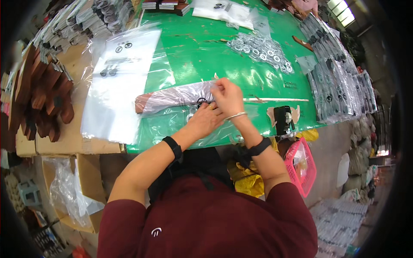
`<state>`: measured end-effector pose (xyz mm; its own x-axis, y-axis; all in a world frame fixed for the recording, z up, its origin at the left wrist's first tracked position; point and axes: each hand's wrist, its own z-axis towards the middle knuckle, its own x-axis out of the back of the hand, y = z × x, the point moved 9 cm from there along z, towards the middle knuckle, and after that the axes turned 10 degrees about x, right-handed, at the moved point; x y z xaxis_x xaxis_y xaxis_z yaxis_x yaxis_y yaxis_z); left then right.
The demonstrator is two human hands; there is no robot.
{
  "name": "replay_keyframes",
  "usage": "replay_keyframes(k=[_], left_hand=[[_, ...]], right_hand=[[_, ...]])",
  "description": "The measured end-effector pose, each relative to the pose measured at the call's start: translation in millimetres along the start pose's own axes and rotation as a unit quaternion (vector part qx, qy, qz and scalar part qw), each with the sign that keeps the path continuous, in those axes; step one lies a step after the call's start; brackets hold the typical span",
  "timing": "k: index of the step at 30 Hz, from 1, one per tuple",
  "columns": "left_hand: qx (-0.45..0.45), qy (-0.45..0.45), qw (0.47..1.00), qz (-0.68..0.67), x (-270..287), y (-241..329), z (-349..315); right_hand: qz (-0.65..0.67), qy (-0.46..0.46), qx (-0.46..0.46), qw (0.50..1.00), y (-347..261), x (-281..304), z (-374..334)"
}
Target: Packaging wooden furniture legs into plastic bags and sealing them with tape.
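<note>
A long, flat brown piece (pixel 141 104), wooden-looking, lies inside a clear plastic bag (pixel 176 95) at the table's near side. My right hand (pixel 229 99) pinches the bag's right end, with the fingertips closed together. Just below it, my left hand (pixel 204 119) has its fingers bent and closed on the bag's lower edge, close to a dark printed mark. The two hands touch or nearly touch. Loose clear plastic spreads over the green table (pixel 193 56) beneath them. To the left lies a stack of flat clear bags (pixel 116 90).
Brown pieces (pixel 45 94) are piled on cardboard at left. Small packets with rings (pixel 262 49) lie farther back. Bagged pieces (pixel 331 86) are stacked at right, beyond a dark device (pixel 282 120). Below the table are a pink basket (pixel 307 172) and an open carton (pixel 92 185).
</note>
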<state>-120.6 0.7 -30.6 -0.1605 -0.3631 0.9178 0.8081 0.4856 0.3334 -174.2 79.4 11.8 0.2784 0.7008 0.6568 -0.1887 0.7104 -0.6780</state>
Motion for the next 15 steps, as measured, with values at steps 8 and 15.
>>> replay_keyframes(k=[8,15], left_hand=[[0.037,0.009,0.959,-0.281,7.8,-24.4,1.1],[0.136,-0.239,0.950,-0.145,79.2,-25.3,-36.5]], right_hand=[[-0.251,0.023,0.074,0.965,-61.3,-31.0,-12.8],[-0.208,0.032,0.076,0.975,-50.7,-28.2,-22.9]])
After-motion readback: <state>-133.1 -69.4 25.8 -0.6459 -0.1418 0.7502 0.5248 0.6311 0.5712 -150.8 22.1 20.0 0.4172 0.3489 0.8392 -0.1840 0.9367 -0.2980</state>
